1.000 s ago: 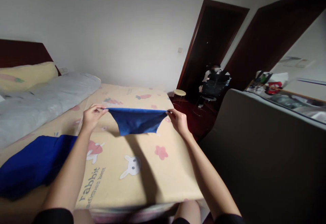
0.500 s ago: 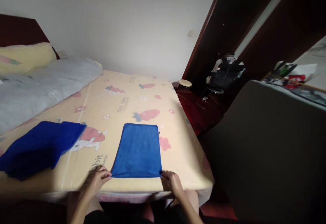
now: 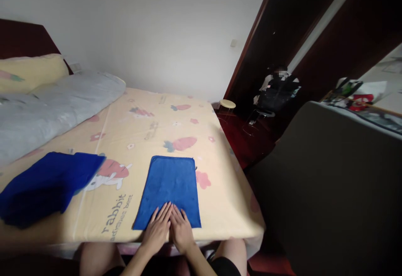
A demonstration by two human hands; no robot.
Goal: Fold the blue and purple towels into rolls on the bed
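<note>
A blue cloth (image 3: 171,179) lies flat as a rough rectangle near the front edge of the bed. My left hand (image 3: 158,225) rests palm down on its near part, fingers stretched forward. Beside it, touching at the fingertips, my right hand (image 3: 180,225) lies flat on the same cloth. Neither hand grips anything. Further left on the patterned bed sheet (image 3: 157,121) is a darker blue heap of cloth (image 3: 56,184), partly in shadow.
A grey quilt (image 3: 63,104) and a yellow pillow (image 3: 34,70) lie at the back left. A round stool (image 3: 227,104) stands past the bed, with a seated person (image 3: 276,89) behind it. A large dark panel (image 3: 323,184) rises on the right.
Both hands have let go of the cloth's near corners and moved inward to its near middle, now lying flat. The cloth's near edge sits slightly closer to me.
</note>
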